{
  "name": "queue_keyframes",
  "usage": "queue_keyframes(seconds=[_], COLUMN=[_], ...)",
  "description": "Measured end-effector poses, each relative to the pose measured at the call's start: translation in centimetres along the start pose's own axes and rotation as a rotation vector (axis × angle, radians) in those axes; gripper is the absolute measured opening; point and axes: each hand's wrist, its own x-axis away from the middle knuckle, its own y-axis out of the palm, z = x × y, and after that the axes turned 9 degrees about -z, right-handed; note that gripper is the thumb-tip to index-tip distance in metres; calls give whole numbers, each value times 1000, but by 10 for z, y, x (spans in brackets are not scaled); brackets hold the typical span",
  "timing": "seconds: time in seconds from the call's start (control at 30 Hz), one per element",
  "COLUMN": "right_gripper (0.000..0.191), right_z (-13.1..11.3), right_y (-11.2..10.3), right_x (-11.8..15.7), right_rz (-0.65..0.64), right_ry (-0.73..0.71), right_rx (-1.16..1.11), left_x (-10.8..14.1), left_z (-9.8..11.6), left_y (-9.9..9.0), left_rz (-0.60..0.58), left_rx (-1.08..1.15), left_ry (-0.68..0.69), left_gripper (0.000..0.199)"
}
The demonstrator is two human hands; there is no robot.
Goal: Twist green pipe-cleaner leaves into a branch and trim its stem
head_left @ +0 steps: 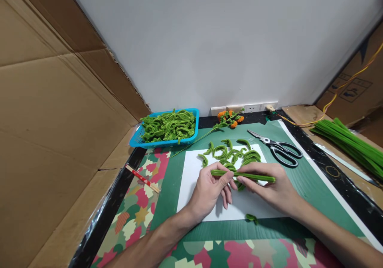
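Between both hands I hold a straight green pipe cleaner piece (257, 177), perhaps doubled, level above a white sheet (191, 188). My left hand (211, 184) pinches its left half between thumb and fingers. The fingers of my right hand (271, 182) close on its right half. Beneath and behind the hands, several curled green pipe cleaner pieces (220, 152) lie on the sheet, some partly hidden by my fingers. One short bent green piece (251, 219) rests nearer me on the green mat (221, 231).
A blue basket (196, 128) heaped with curled green pieces stands back left. Scissors (277, 146) lie to the right. An orange-flowered stem (230, 120) is at the back. Wrapped chopsticks (143, 179) lie left, long green pipe cleaners (350, 144) right. Cardboard (54, 112) walls the left side.
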Motion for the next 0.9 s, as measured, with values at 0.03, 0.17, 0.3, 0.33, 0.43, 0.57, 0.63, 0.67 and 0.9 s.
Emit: queue_keyframes(seconds=[0.03, 0.17, 0.3, 0.33, 0.43, 0.57, 0.63, 0.67, 0.9], right_gripper=[12, 20, 17, 15, 11, 4, 7, 10, 24], right_z=[1, 8, 14, 14, 10, 0, -4, -5, -2], right_y=[-1, -7, -13, -14, -12, -2, 3, 5, 14], right_x=[0, -2, -3, -3, -2, 0, 0, 1, 4], right_rz=[23, 66, 88, 90, 66, 132, 191, 205, 102], right_ry=[-33, -258, -384, -387, -341, -143, -44, -13, -8], right_rx=[6, 151, 390, 404, 312, 111, 65, 61, 247], left_x=[0, -2, -2, -2, -2, -1, -1, 0, 1], left_z=[2, 6, 6, 6, 5, 5, 5, 5, 3], left_y=[0, 0, -1, -1, -1, 0, 0, 0, 1], left_rz=[1, 23, 19, 15, 13, 19, 28, 33, 122], left_rx=[4, 45, 84, 86, 77, 55, 41, 32, -92], left_ry=[3, 1, -24, -23, -4, 28, 40, 46, 98], left_gripper=[44, 44, 45, 45, 43, 41, 42, 42, 39])
